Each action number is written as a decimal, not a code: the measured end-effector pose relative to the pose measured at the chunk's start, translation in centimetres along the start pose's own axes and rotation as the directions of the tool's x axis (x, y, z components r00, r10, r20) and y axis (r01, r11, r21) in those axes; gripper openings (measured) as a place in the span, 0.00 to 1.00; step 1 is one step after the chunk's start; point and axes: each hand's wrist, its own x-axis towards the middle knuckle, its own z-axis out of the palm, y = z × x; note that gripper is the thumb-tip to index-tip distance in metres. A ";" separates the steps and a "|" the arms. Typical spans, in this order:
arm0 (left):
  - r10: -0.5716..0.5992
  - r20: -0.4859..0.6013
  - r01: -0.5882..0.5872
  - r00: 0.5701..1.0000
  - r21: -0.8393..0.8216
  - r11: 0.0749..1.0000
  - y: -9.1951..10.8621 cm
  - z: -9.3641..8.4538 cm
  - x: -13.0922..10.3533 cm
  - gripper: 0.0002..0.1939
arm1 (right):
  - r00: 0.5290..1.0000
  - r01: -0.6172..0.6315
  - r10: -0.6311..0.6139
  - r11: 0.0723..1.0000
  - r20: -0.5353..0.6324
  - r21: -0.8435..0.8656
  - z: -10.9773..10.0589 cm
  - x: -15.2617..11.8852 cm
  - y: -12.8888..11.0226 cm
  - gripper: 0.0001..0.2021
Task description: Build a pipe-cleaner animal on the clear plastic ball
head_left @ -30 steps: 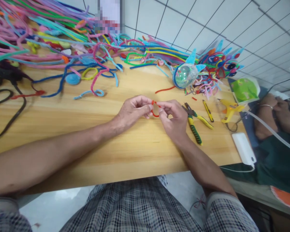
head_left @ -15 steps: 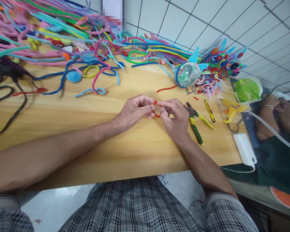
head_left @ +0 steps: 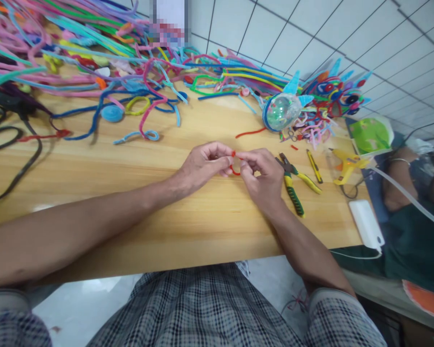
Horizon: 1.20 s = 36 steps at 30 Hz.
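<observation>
Between my two hands is a short red pipe cleaner [head_left: 236,173], bent into a small loop above the wooden table [head_left: 202,221]. My left hand [head_left: 210,161] pinches its left side with thumb and fingers. On the loop's right side, my right hand [head_left: 262,171] is closed in a pinch too. The fingertips hide part of the loop. Another red pipe cleaner piece [head_left: 250,132] lies just beyond my hands. Pliers with green and yellow handles [head_left: 292,190] rest right beside my right hand.
A yellow cutter [head_left: 314,166], a yellow glue gun [head_left: 347,165] and a white power bank [head_left: 366,224] lie to the right. Beyond stands a clear dome with blue spikes [head_left: 282,112]. Many pipe cleaners [head_left: 104,96] cover the far left. Another person's arm [head_left: 400,180] is at the right.
Both hands stay in nearly the same place, still pinching the red loop. The loop looks slightly shifted between the fingers. At the right, the other person's hands have moved a little.
</observation>
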 end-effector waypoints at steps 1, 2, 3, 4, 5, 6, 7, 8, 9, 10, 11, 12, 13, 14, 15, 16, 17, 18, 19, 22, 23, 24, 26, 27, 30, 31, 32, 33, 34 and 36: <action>0.000 0.002 0.000 1.000 0.001 1.000 0.0 0.0 0.0 0.15 | 1.000 -0.002 0.002 1.000 0.002 -0.008 0.0 0.0 0.0 0.15; -0.001 0.002 0.001 1.000 0.003 1.000 0.1 0.0 0.0 0.15 | 1.000 -0.007 0.007 1.000 0.006 -0.017 -0.1 0.0 0.0 0.15; -0.005 0.001 0.005 1.000 0.005 1.000 0.1 0.0 0.0 0.15 | 1.000 -0.014 0.014 1.000 0.010 -0.025 -0.1 0.1 0.0 0.15; -0.010 -0.001 0.010 1.000 0.008 1.000 0.1 0.0 0.0 0.15 | 1.000 -0.021 0.022 0.999 0.015 -0.031 -0.1 0.1 -0.1 0.15; -0.015 -0.003 0.015 1.000 0.009 1.000 0.1 0.0 0.0 0.15 | 0.999 -0.027 0.027 0.999 0.019 -0.036 -0.2 0.1 -0.1 0.14; -0.018 -0.003 0.018 1.000 0.009 1.000 0.1 0.0 0.0 0.14 | 0.999 -0.029 0.030 0.999 0.022 -0.041 -0.2 0.1 -0.1 0.14; -0.019 -0.002 0.019 1.000 0.008 1.000 0.1 0.0 0.0 0.14 | 0.999 -0.029 0.030 0.998 0.024 -0.047 -0.2 0.2 -0.1 0.14; -0.019 -0.001 0.019 1.000 0.008 1.000 0.0 0.0 0.0 0.14 | 0.999 -0.027 0.029 0.998 0.024 -0.054 -0.2 0.2 -0.1 0.14; -0.017 0.001 0.017 1.000 0.008 1.000 0.0 0.0 0.0 0.14 | 0.999 -0.024 0.026 0.998 0.022 -0.061 -0.2 0.2 -0.1 0.14; -0.015 0.003 0.015 1.000 0.008 1.000 0.0 0.0 0.0 0.14 | 1.000 -0.022 0.023 0.997 0.019 -0.068 -0.2 0.2 -0.1 0.15; -0.013 0.004 0.013 1.000 0.009 1.000 -0.1 0.0 0.0 0.14 | 1.000 -0.019 0.020 0.997 0.015 -0.072 -0.2 0.2 -0.1 0.15; -0.012 0.006 0.012 1.000 0.010 1.000 -0.1 -0.1 0.0 0.14 | 1.000 -0.015 0.016 0.997 0.011 -0.072 -0.1 0.1 -0.1 0.15; -0.011 0.007 0.011 1.000 0.011 1.000 -0.1 -0.1 0.0 0.14 | 1.000 -0.008 0.009 0.998 0.008 -0.068 -0.1 0.1 -0.1 0.15; -0.010 0.007 0.009 1.000 0.011 1.000 0.0 -0.1 0.0 0.14 | 1.000 0.002 -0.001 0.998 0.004 -0.062 -0.1 0.1 0.0 0.15; -0.008 0.008 0.008 1.000 0.010 1.000 0.0 -0.1 -0.1 0.14 | 1.000 0.012 -0.012 0.998 0.001 -0.055 -0.1 0.1 0.0 0.16; -0.007 0.009 0.007 1.000 0.009 1.000 0.0 0.0 -0.1 0.14 | 1.000 0.018 -0.018 0.999 0.000 -0.048 -0.1 0.1 0.0 0.16; -0.006 0.010 0.006 1.000 0.009 1.000 0.0 0.0 -0.1 0.14 | 1.000 0.018 -0.018 0.999 0.002 -0.042 -0.1 0.1 0.0 0.16; -0.005 0.010 0.004 1.000 0.011 1.000 0.0 0.0 -0.1 0.14 | 1.000 0.011 -0.010 0.999 0.006 -0.040 -0.1 0.1 0.0 0.16; -0.004 0.011 0.003 1.000 0.014 1.000 0.0 0.0 -0.1 0.14 | 1.000 -0.001 0.001 0.999 0.011 -0.041 -0.2 0.1 0.0 0.15; -0.001 0.014 0.001 1.000 0.029 1.000 0.1 0.1 -0.1 0.15 | 0.999 -0.024 0.025 0.998 0.024 -0.050 -0.3 0.1 0.0 0.15; -0.001 0.015 0.000 1.000 0.032 0.999 0.1 0.1 -0.1 0.15 | 0.999 -0.023 0.025 0.998 0.027 -0.051 -0.3 0.1 0.0 0.15; -0.001 0.016 0.000 1.000 0.033 0.999 0.1 0.1 -0.1 0.15 | 0.999 -0.019 0.020 0.998 0.028 -0.051 -0.3 0.1 0.0 0.16; -0.003 0.021 0.002 1.000 0.032 0.999 0.2 0.1 -0.2 0.15 | 1.000 -0.003 0.004 0.998 0.026 -0.055 -0.3 0.1 0.0 0.16; -0.002 0.025 0.001 1.000 0.029 1.000 0.3 0.1 -0.2 0.15 | 1.000 0.010 -0.008 0.998 0.022 -0.058 -0.3 0.0 0.1 0.17; 0.006 0.035 -0.007 0.999 0.025 1.000 0.6 0.1 -0.3 0.15 | 0.999 0.049 -0.049 0.996 0.010 -0.077 -0.3 0.0 0.1 0.18; 0.008 0.036 -0.009 0.999 0.028 1.000 0.6 0.1 -0.3 0.16 | 0.998 0.059 -0.058 0.995 0.008 -0.082 -0.3 0.0 0.1 0.18; 0.006 0.037 -0.007 0.999 0.034 0.999 0.6 0.1 -0.3 0.16 | 0.998 0.067 -0.067 0.994 0.006 -0.085 -0.3 0.0 0.1 0.18; 0.003 0.037 -0.005 0.999 0.041 0.999 0.7 0.0 -0.3 0.17 | 0.997 0.075 -0.075 0.993 0.005 -0.088 -0.2 0.0 0.1 0.18; 0.002 0.038 -0.004 0.999 0.047 0.999 0.7 0.0 -0.3 0.17 | 0.997 0.080 -0.080 0.993 0.004 -0.090 -0.2 0.0 0.1 0.18; 0.005 0.039 -0.007 0.999 0.055 0.998 0.7 0.0 -0.3 0.16 | 0.997 0.081 -0.081 0.992 0.003 -0.095 -0.3 0.0 0.1 0.17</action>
